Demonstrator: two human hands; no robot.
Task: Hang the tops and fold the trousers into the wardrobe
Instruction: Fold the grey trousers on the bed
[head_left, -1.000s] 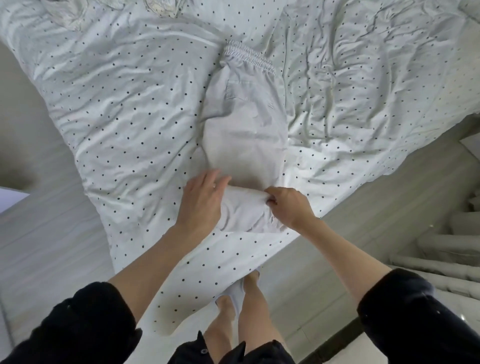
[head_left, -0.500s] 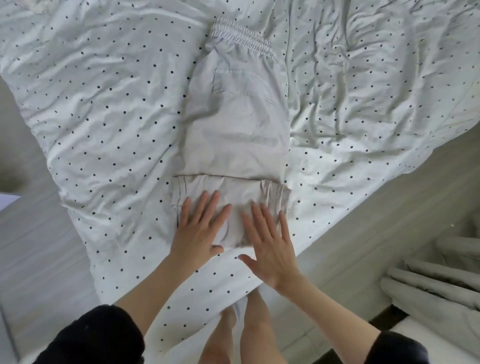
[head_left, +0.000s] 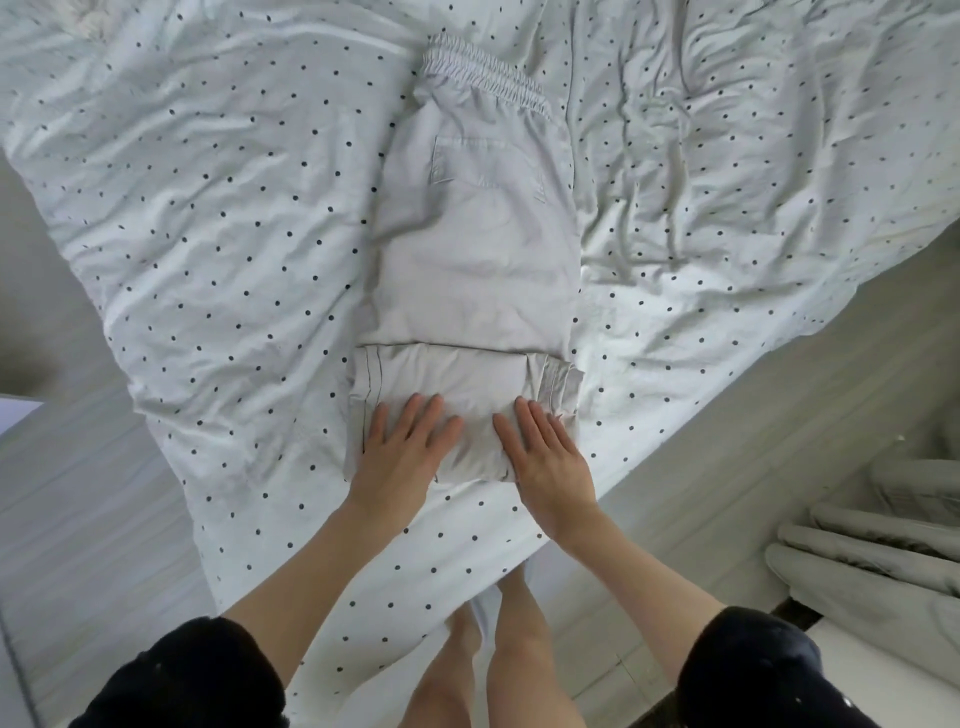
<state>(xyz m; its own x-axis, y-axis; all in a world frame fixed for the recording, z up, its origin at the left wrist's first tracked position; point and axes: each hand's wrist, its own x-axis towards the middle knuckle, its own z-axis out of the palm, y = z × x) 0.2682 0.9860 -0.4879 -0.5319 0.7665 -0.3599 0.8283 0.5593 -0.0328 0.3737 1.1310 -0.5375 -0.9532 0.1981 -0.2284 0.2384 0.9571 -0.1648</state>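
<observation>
Pressing flat, the left hand and right hand lay with straight fingers, grasping nothing, on the folded lower end of the trousers, probably to crease the fold and stop it springing back. They lay at the frame's centre on the dotted bed sheet, waistband toward the top.
</observation>
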